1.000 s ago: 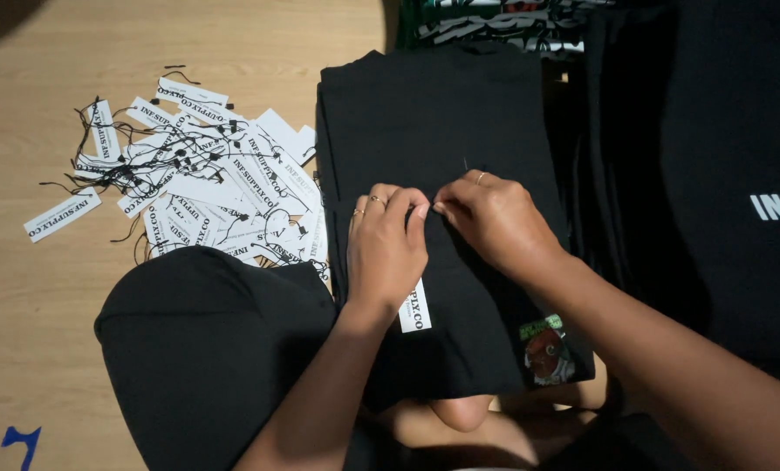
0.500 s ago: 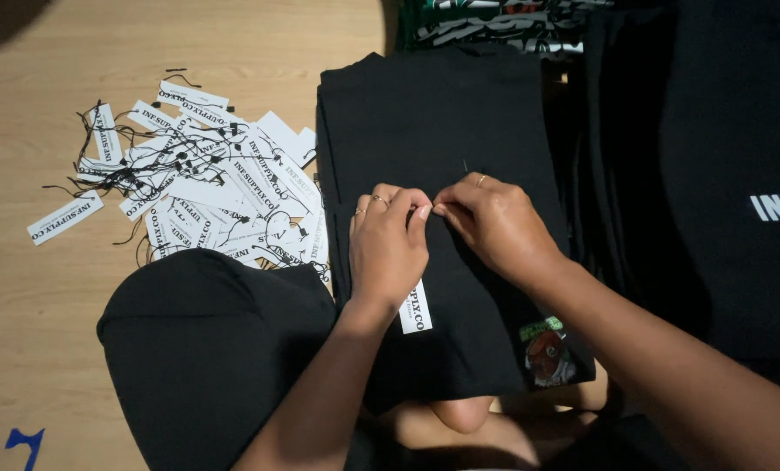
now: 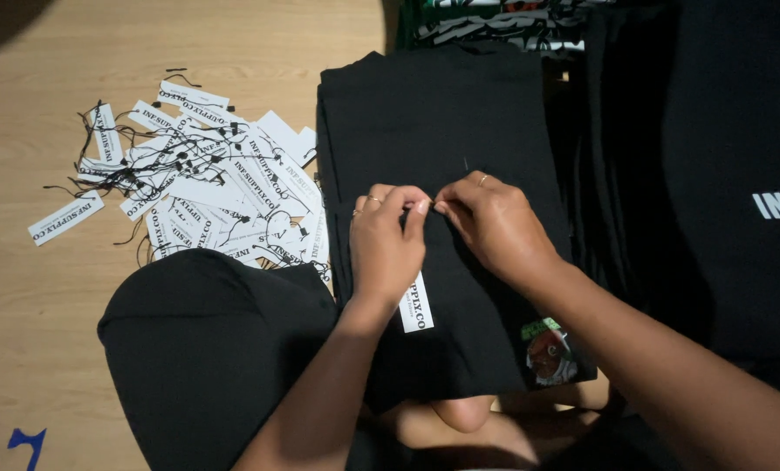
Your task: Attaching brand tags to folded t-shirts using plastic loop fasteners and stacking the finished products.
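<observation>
Wooden floor under me, folded black garment beneath both hands.
My left hand and right hand pinch together over its white tag; I'd keep fabric flat, string taut, spare tags leftward.

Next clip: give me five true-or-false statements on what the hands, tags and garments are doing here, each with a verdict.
1. Both hands meet on the folded black garment. True.
2. The left hand lies flat on the wooden floor. False: it pinches at the garment, fingertips against the right hand.
3. A white paper tag shows below the left hand. True.
4. The pile of white string tags lies on the garment. False: on the floor, to its left.
5. The garment bears a colourful patch near its lower corner. True.
</observation>
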